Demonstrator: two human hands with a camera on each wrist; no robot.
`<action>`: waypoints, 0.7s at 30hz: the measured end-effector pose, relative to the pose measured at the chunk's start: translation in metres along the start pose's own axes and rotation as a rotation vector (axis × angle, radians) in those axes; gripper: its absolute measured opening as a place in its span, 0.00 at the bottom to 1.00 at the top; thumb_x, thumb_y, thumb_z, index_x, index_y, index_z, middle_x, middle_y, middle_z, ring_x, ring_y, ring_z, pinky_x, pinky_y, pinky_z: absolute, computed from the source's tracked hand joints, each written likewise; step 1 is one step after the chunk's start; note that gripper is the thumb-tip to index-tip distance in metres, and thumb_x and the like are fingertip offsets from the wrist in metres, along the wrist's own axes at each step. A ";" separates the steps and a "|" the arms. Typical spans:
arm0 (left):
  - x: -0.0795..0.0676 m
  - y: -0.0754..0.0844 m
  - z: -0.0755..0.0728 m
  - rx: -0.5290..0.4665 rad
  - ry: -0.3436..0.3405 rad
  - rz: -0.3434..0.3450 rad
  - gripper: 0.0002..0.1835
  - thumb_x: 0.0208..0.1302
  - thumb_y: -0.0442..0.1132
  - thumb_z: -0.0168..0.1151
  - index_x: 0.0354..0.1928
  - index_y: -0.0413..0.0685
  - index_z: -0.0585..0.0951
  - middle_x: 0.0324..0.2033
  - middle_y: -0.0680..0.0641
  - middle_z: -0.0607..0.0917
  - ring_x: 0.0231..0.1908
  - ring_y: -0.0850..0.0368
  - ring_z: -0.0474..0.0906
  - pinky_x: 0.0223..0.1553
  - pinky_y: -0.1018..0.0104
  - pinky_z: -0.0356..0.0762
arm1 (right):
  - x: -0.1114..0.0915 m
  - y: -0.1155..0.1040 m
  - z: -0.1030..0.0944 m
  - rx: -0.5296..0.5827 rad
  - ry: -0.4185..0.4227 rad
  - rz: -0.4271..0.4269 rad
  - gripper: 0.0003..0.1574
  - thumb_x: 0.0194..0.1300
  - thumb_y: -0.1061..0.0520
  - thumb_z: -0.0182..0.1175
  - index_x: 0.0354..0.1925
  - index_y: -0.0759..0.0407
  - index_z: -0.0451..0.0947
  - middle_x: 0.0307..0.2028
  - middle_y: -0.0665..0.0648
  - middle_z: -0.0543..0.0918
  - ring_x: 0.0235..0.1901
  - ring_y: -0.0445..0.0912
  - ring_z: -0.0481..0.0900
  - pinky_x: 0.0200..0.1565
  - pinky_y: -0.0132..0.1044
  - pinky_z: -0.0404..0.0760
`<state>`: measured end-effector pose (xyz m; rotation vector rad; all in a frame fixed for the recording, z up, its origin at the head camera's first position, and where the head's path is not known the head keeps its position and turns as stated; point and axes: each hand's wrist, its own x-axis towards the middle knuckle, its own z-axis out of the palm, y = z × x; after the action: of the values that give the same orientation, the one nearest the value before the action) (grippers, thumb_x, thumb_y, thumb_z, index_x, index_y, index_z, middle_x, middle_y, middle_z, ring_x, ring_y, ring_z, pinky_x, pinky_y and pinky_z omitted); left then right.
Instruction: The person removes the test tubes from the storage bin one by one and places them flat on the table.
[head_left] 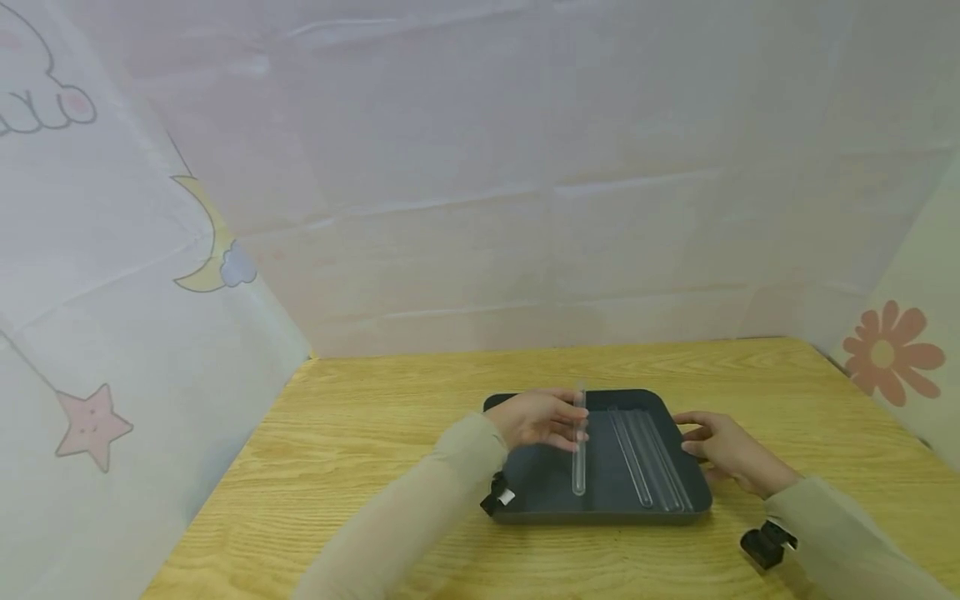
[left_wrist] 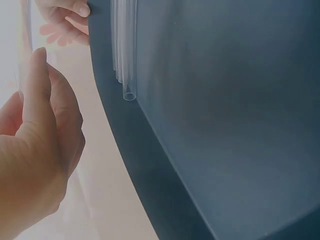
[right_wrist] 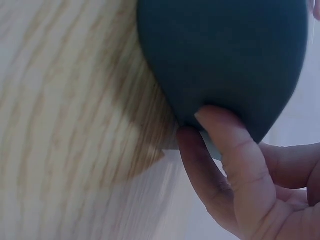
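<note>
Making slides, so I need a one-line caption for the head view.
Left hand holds a clear tube over a dark tray of similar tubes; right hand touches its side.

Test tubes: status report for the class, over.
Left hand holding one clear test tube above dark tray; right hand touching tray's right side; other test tubes inside; nothing visibly blocking.

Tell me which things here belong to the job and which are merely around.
Job:
test tube in the left hand
dark tray, touched by the right hand
other test tubes, lying in it

Merely around:
wood-grain table
cartoon-printed backdrop
</note>
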<state>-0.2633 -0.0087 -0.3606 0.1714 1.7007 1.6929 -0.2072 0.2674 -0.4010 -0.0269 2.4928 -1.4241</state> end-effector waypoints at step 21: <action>-0.020 0.002 -0.012 0.018 0.008 0.027 0.29 0.71 0.31 0.55 0.72 0.40 0.62 0.42 0.39 0.80 0.37 0.52 0.82 0.44 0.56 0.83 | 0.001 -0.001 0.000 0.006 -0.004 0.010 0.32 0.73 0.71 0.46 0.69 0.79 0.48 0.58 0.86 0.59 0.49 0.65 0.76 0.34 0.45 0.85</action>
<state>-0.2564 -0.0288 -0.3522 0.1968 1.7276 1.7006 -0.2080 0.2667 -0.4007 -0.0161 2.4826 -1.4258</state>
